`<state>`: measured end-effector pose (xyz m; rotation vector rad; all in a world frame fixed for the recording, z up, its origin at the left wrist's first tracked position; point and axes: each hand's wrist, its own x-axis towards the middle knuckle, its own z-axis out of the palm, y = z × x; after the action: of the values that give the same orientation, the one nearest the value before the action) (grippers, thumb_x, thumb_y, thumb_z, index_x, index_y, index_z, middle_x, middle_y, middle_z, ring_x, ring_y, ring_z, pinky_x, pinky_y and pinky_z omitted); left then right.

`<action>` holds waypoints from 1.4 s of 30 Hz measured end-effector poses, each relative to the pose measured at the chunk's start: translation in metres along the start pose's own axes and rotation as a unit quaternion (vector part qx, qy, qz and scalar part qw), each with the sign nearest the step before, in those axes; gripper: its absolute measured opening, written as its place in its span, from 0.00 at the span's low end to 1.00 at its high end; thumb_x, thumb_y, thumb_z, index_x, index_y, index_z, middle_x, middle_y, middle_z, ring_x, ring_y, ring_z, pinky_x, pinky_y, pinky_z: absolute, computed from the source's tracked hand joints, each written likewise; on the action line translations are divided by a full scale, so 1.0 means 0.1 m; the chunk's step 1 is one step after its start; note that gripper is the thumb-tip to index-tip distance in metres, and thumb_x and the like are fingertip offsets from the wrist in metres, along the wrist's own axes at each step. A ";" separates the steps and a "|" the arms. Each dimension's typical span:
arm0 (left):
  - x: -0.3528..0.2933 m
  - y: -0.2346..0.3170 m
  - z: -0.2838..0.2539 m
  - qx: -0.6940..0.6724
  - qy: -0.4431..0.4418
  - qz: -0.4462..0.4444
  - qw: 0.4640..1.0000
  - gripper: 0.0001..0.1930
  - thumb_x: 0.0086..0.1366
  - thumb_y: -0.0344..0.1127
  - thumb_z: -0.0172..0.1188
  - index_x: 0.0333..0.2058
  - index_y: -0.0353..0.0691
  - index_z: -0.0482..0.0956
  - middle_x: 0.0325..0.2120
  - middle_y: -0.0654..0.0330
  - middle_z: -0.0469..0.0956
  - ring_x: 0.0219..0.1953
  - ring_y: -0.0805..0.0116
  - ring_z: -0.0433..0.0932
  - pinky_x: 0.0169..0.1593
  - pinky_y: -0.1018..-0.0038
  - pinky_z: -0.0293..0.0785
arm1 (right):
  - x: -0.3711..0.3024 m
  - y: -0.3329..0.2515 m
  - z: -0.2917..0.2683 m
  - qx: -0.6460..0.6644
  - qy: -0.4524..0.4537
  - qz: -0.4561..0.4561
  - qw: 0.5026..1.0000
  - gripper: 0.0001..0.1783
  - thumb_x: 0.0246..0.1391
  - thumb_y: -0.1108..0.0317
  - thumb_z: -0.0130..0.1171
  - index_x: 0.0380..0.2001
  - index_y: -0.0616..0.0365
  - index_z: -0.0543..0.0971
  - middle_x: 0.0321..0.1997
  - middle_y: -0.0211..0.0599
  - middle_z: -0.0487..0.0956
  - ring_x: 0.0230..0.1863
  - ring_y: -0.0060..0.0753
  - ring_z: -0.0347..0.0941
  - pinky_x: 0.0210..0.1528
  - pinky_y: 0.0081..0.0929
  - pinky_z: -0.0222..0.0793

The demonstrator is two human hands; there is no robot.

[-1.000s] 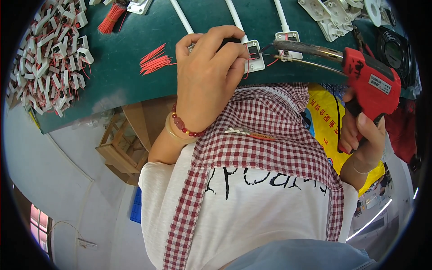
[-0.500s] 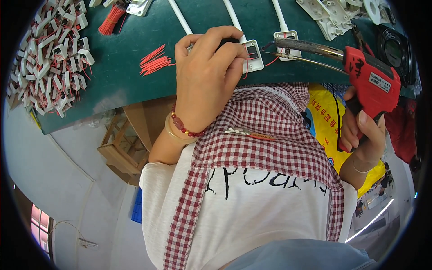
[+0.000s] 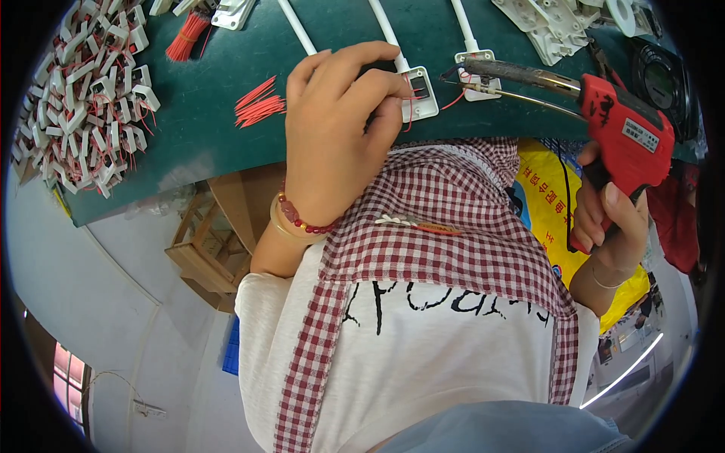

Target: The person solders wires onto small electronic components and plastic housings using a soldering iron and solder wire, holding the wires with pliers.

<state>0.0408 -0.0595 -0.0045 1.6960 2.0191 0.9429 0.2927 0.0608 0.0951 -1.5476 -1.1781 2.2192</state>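
My right hand [image 3: 610,219] is wrapped round the grip of a red soldering gun [image 3: 627,136], whose long dark barrel and thin metal feed tube point left. Its tip is over the right-hand white plastic housing [image 3: 483,90]. At the middle housing [image 3: 424,110], my left hand [image 3: 340,124] has thumb and forefinger pinched together, with a short red wire [image 3: 416,94] at the fingertips. Another red wire hangs down at that housing's side. White tubes [image 3: 387,26] run from the housings toward the far edge. My left hand covers the end of the third tube [image 3: 297,26].
Cut red wires [image 3: 260,106] lie left of my left hand, and a wire bundle [image 3: 187,36] lies farther back. A large heap of white wired parts [image 3: 87,98] fills the far left. More white plastic pieces [image 3: 551,30] and a round black device [image 3: 661,79] stand at the right.
My left hand has shifted slightly left, and the white housings and tubes have slid a little left too. The soldering gun stays in my right hand, its tip near the right-hand housing.
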 end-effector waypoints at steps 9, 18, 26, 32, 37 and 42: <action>0.18 0.21 0.15 -0.100 0.081 -0.025 0.991 0.08 0.51 0.20 0.60 0.31 0.36 0.77 0.25 0.61 0.74 0.25 0.69 0.74 0.27 0.77 0.69 | -0.10 -0.05 -0.15 0.023 0.051 -0.070 0.996 0.28 0.50 0.59 0.56 0.46 0.71 0.64 0.13 0.26 0.60 0.08 0.13 0.54 0.09 0.13 0.52; 0.29 0.29 0.41 -0.061 0.011 0.000 0.998 0.07 0.51 0.22 0.58 0.29 0.35 0.70 0.27 0.56 0.65 0.30 0.58 0.72 0.31 0.68 0.71 | -0.14 0.02 -0.25 0.062 0.035 -0.064 0.995 0.27 0.54 0.61 0.54 0.50 0.68 0.60 0.15 0.28 0.60 0.08 0.13 0.53 0.09 0.11 0.51; 0.36 0.29 0.55 0.018 0.050 0.039 0.998 0.06 0.50 0.25 0.61 0.26 0.40 0.73 0.24 0.63 0.70 0.26 0.64 0.70 0.31 0.71 0.60 | -0.13 0.04 -0.29 0.061 0.052 -0.054 0.995 0.27 0.52 0.61 0.55 0.48 0.69 0.61 0.15 0.27 0.60 0.08 0.13 0.53 0.09 0.12 0.52; 0.33 0.29 0.58 0.054 0.026 0.031 0.998 0.07 0.48 0.28 0.61 0.25 0.41 0.72 0.24 0.63 0.67 0.31 0.65 0.69 0.35 0.69 0.59 | -0.10 0.04 -0.28 0.037 0.070 -0.031 0.996 0.28 0.49 0.60 0.56 0.46 0.72 0.64 0.13 0.27 0.61 0.09 0.15 0.55 0.11 0.14 0.54; 0.35 0.28 0.63 0.048 0.066 0.031 0.996 0.07 0.46 0.26 0.62 0.24 0.42 0.73 0.31 0.66 0.73 0.33 0.67 0.71 0.34 0.71 0.59 | -0.08 0.05 -0.28 0.030 0.050 -0.036 0.998 0.26 0.51 0.59 0.55 0.45 0.68 0.62 0.14 0.26 0.59 0.08 0.13 0.55 0.10 0.11 0.52; 0.34 0.29 0.62 0.038 0.055 0.028 0.997 0.07 0.47 0.26 0.62 0.24 0.42 0.73 0.36 0.68 0.75 0.36 0.68 0.73 0.36 0.71 0.60 | -0.06 0.04 -0.25 0.028 0.055 -0.029 0.998 0.24 0.50 0.61 0.55 0.42 0.70 0.64 0.12 0.28 0.62 0.08 0.14 0.55 0.11 0.13 0.52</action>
<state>0.0938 -0.0080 -0.0238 1.7856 2.1128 1.0087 0.3181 0.0674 0.0935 -1.5715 -1.1045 2.0840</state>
